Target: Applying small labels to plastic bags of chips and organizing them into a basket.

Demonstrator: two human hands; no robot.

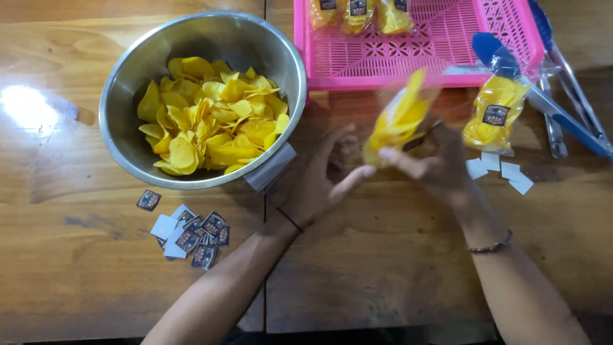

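My right hand (434, 167) holds a clear plastic bag of yellow chips (399, 118) by its lower end, above the wooden table (377, 268). My left hand (322, 179) is open just left of it, palm up, fingers spread toward the bag's bottom; whether it touches the bag I cannot tell. A steel bowl (128, 70) full of loose yellow chips (211, 118) sits to the left. A small pile of dark square labels (195, 233) lies below the bowl.
A pink plastic basket (447, 48) at the top holds several filled chip bags (357, 14). Another labelled chip bag (495, 115) lies to the right beside blue-handled tongs (555, 102) and white paper scraps (501, 169).
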